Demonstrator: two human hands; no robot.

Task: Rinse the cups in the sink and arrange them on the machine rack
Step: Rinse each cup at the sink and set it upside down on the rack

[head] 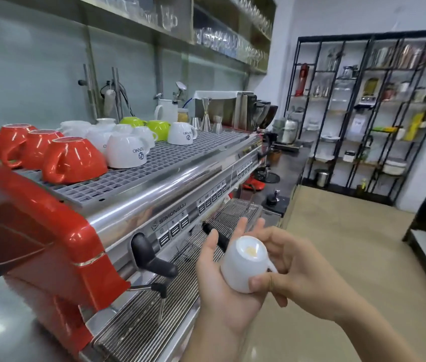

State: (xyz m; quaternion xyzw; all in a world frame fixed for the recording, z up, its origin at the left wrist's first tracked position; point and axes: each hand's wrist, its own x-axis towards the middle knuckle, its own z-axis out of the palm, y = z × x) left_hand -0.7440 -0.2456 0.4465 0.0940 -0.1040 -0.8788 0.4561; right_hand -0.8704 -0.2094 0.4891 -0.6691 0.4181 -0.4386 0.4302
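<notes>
Small white ceramic cup held base-up in front of the espresso machine, not yet on the grey plastic grid rack.

Turn it rim-down and set it on bare grid right of the upturned white logo cups, clear of their handles. Your left hand cradles the cup on a loosely open palm; your right hand pinches it at the handle side, thumb on the wall.
</notes>
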